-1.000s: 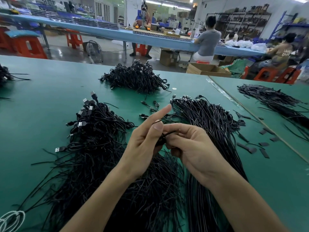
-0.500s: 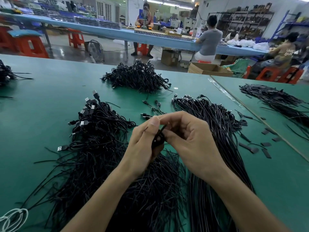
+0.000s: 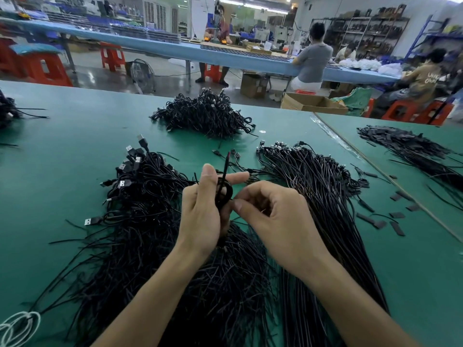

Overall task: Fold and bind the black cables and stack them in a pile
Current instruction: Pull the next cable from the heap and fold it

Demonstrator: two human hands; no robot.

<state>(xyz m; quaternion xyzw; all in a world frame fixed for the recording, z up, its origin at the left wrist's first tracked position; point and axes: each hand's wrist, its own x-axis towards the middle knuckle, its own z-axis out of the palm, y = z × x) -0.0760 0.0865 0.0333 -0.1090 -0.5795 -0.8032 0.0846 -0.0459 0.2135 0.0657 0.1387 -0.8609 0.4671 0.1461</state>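
Over a green surface, the left hand holds a small coiled black cable upright at centre, grip closed round it, one end poking up. The right hand is curled at 3 o'clock of the coil, thumb just beside it; whether its grip pinches anything cannot be told. A pile of bound cables lies at 12 o'clock, straight cables at 3, a tangled heap at 9
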